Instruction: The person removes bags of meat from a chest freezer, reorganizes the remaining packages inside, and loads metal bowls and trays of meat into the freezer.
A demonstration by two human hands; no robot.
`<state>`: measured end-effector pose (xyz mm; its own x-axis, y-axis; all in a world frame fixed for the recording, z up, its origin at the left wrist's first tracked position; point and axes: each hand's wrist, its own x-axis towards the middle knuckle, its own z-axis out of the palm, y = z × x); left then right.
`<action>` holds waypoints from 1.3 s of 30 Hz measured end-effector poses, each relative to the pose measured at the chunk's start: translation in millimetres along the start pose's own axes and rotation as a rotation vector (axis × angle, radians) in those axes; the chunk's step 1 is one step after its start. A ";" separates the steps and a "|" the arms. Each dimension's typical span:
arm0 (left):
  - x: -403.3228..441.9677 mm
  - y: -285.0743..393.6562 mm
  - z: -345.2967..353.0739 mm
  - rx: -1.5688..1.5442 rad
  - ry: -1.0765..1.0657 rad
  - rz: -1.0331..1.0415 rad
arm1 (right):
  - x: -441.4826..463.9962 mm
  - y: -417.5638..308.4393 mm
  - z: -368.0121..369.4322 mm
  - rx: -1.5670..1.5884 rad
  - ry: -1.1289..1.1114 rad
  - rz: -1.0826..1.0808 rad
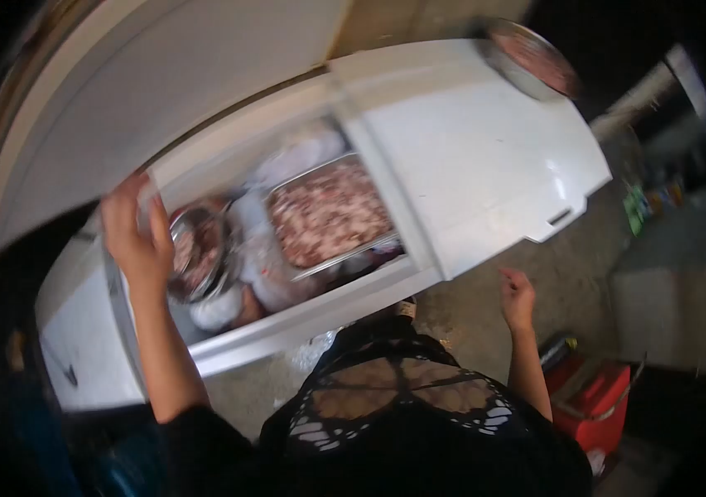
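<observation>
My left hand [136, 230] is raised over the left end of an open chest freezer [253, 344], by the edge of its lifted lid [179, 79]. Its thumb stands apart from the fingers and I make out nothing held, though it is blurred. Below it, a round metal bowl of chopped meat [201, 253] sits inside the freezer. A rectangular metal tray [317, 271] full of chopped pinkish meat lies to the right, on and beside plastic bags [274, 273]. My right hand [518, 300] hangs in front of the freezer, empty, its fingers loosely bent and partly apart.
Another metal bowl of meat [535, 62] stands at the far right corner of the freezer's closed white top [452, 157]. A red box [597, 406] with a strap is on the floor to my right. Beyond it stands a pale box-like object [667, 306].
</observation>
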<state>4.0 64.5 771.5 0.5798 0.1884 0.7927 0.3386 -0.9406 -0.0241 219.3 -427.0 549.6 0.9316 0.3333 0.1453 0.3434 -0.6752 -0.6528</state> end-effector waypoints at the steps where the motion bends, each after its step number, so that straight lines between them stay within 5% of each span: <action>1: -34.5 1.7 21.9 -0.192 -0.159 -0.255 | 1.4 -2.1 -4.7 0.013 -0.004 0.032; 3: -93.8 6.6 61.9 -0.500 -0.452 -0.623 | 7.7 0.4 -11.3 0.123 0.076 0.108; 7: -137.4 75.6 100.2 -0.593 -0.768 -0.583 | 41.1 34.2 -30.3 0.294 0.176 0.139; 12: -140.7 174.0 145.0 -0.767 -0.872 -0.541 | 144.9 84.6 -71.3 0.659 0.211 0.306; 15: -131.1 232.6 169.8 -0.760 -0.936 -0.694 | 221.3 110.7 -92.2 0.808 0.120 0.423; 19: -127.6 303.1 191.1 -0.586 -0.862 -0.874 | 334.6 165.0 -106.3 1.023 -0.003 0.516; 25: -116.5 364.6 174.3 -0.355 -0.845 -0.827 | 455.3 217.1 -100.1 1.222 -0.210 0.541; 34: -144.5 404.3 151.2 -0.238 -0.834 -1.221 | 441.7 181.0 -38.8 1.144 -0.728 0.527; 39: -164.4 403.4 140.2 -0.258 -0.712 -1.415 | 435.6 154.4 -14.9 1.075 -0.802 0.505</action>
<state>149.2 -306.4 546.0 0.1593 0.9249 -0.3453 0.7918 0.0892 0.6042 679.9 -395.9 523.2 0.4824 0.7311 -0.4824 -0.5911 -0.1348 -0.7953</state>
